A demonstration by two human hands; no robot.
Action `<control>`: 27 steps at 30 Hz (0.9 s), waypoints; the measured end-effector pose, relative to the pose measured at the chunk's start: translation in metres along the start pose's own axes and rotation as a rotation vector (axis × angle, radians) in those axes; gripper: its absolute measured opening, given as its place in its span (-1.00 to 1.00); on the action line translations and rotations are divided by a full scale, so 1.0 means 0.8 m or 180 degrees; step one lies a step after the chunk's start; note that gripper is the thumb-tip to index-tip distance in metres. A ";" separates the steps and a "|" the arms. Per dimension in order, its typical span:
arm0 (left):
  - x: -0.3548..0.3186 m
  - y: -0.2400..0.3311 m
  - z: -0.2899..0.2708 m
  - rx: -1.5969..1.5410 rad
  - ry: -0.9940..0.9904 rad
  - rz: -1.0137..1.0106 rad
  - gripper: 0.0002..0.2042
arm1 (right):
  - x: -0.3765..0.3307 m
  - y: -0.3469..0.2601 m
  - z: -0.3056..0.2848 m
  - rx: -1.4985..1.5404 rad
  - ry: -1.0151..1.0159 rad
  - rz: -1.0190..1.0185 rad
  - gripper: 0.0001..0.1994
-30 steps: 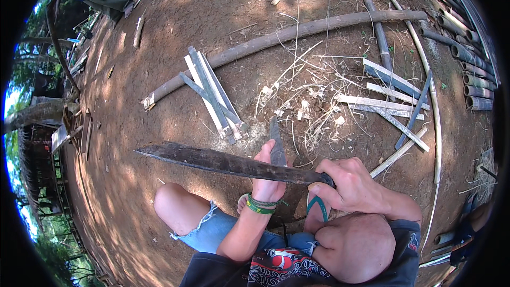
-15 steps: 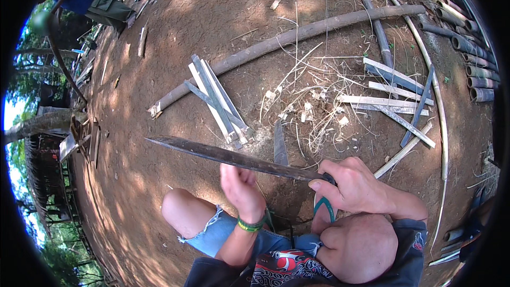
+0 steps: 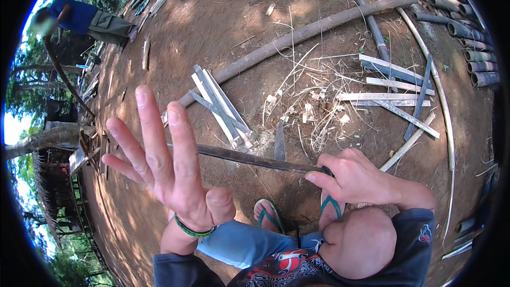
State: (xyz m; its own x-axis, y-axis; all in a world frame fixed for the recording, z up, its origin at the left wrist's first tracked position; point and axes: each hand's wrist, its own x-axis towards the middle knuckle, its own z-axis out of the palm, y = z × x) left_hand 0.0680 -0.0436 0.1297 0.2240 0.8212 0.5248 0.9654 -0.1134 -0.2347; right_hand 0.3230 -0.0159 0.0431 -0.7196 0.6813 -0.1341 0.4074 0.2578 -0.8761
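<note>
My right hand (image 3: 358,178) is closed around the handle of a long dark blade (image 3: 249,158), which points left across the space before me and passes behind my left hand (image 3: 183,188). That hand is raised and holds nothing, its fingers spread. Just beyond the blade's middle, a flat dark pointed piece (image 3: 280,143) lies on the dirt. Farther out sit pale shavings (image 3: 319,114), between crossed slats (image 3: 220,107) on the left and scattered strips (image 3: 393,96) on the right. Beyond them stretches a long pole (image 3: 313,30); far left, a person (image 3: 79,16) in blue stands.
</note>
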 end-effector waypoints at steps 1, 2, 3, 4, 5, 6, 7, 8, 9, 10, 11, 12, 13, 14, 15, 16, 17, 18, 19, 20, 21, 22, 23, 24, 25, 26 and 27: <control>-0.003 0.005 -0.002 -0.0016 0.0057 -0.0001 -0.36 | 0.001 0.004 0.003 -0.0107 -0.0085 -0.0023 -0.49; -0.014 0.001 0.028 0.0334 -0.0830 0.0189 -0.39 | 0.004 0.004 0.003 -0.0086 -0.0139 0.0097 -0.48; -0.023 -0.002 0.042 0.0163 -0.1053 0.0133 -0.39 | 0.009 0.006 0.003 -0.0065 -0.0193 0.0217 -0.47; -0.027 -0.008 0.052 0.0002 -0.1280 0.0101 -0.39 | 0.018 0.013 0.008 -0.0023 -0.0231 0.0334 -0.47; -0.023 -0.003 0.037 -0.0070 -0.1045 0.0123 -0.38 | 0.015 0.020 0.009 -0.0297 -0.0115 0.0168 -0.44; -0.009 -0.001 0.024 -0.0206 -0.0639 0.0117 -0.37 | 0.017 0.022 0.002 -0.0252 -0.0121 0.0221 -0.44; -0.005 0.000 0.008 -0.0350 -0.0328 0.0077 -0.36 | 0.014 0.018 0.001 -0.0154 -0.0206 0.0302 -0.44; -0.003 0.000 0.003 -0.0494 -0.0014 0.0036 -0.35 | 0.013 0.017 0.001 -0.0056 -0.0286 0.0385 -0.43; -0.012 0.006 0.020 -0.0538 -0.0116 0.0022 -0.33 | 0.011 0.024 0.011 -0.0112 -0.0217 0.0321 -0.42; -0.030 0.008 0.031 -0.0919 -0.0067 0.0063 -0.33 | 0.015 0.024 0.011 -0.0174 -0.0273 0.0293 -0.42; -0.050 0.012 0.037 -0.1324 0.0007 0.0140 -0.32 | 0.017 0.020 0.008 -0.0246 -0.0281 0.0280 -0.42; -0.077 0.020 0.035 -0.1678 0.0163 0.0105 -0.35 | 0.018 0.018 0.007 -0.0321 -0.0257 0.0329 -0.42; -0.105 0.030 0.032 -0.2048 0.0261 0.0028 -0.37 | 0.019 0.020 0.010 -0.0270 -0.0252 0.0349 -0.42; -0.111 0.040 0.032 -0.2115 0.0189 -0.0131 -0.44 | 0.024 0.022 0.010 -0.0231 -0.0259 0.0337 -0.42; -0.114 0.047 0.033 -0.2179 0.0117 -0.0291 -0.49 | 0.027 0.023 0.012 -0.0191 -0.0265 0.0324 -0.42; -0.119 0.049 0.039 -0.2134 0.0036 -0.0333 -0.51 | 0.029 0.023 0.012 -0.0192 -0.0279 0.0308 -0.42; -0.126 0.048 0.049 -0.2085 -0.0044 -0.0376 -0.52 | 0.030 0.022 0.013 -0.0193 -0.0295 0.0289 -0.42; -0.131 0.048 0.055 -0.2033 -0.0123 -0.0421 -0.53 | 0.032 0.021 0.014 -0.0195 -0.0315 0.0267 -0.42; -0.122 0.054 0.056 -0.1953 -0.0053 -0.0439 -0.61 | 0.032 0.024 0.016 -0.0208 -0.0309 0.0248 -0.43; -0.124 0.054 0.061 -0.1987 -0.0069 -0.0402 -0.62 | 0.033 0.026 0.020 -0.0221 -0.0309 0.0226 -0.43; -0.130 0.054 0.065 -0.2017 -0.0085 -0.0369 -0.63 | 0.034 0.030 0.024 -0.0233 -0.0314 0.0199 -0.43; -0.134 0.054 0.069 -0.2042 -0.0102 -0.0340 -0.65 | 0.037 0.038 0.028 -0.0209 -0.0284 0.0208 -0.42; -0.133 0.053 0.068 -0.2039 -0.0063 -0.0357 -0.66 | 0.042 0.048 0.035 -0.0189 -0.0236 0.0210 -0.41; -0.133 0.052 0.068 -0.2032 -0.0025 -0.0378 -0.67 | 0.049 0.062 0.044 -0.0169 -0.0192 0.0209 -0.40; -0.132 0.053 0.069 -0.2049 0.0011 -0.0384 -0.68 | 0.059 0.095 0.059 -0.0189 -0.0188 0.0369 -0.37; -0.132 0.052 0.070 -0.2064 0.0005 -0.0376 -0.69 | 0.073 0.141 0.078 -0.0208 -0.0190 0.0508 -0.33; -0.133 0.052 0.070 -0.2094 0.0017 -0.0368 -0.69 | 0.084 0.192 0.093 -0.0268 -0.0182 0.0753 -0.31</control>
State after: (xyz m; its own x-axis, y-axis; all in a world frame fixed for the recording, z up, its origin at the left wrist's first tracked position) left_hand 0.0771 -0.1039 0.0181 0.1131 0.8461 0.5210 0.8629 -0.3436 0.3707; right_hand 0.2956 0.0189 -0.1350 -0.6284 0.6901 -0.3590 0.6120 0.1536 -0.7758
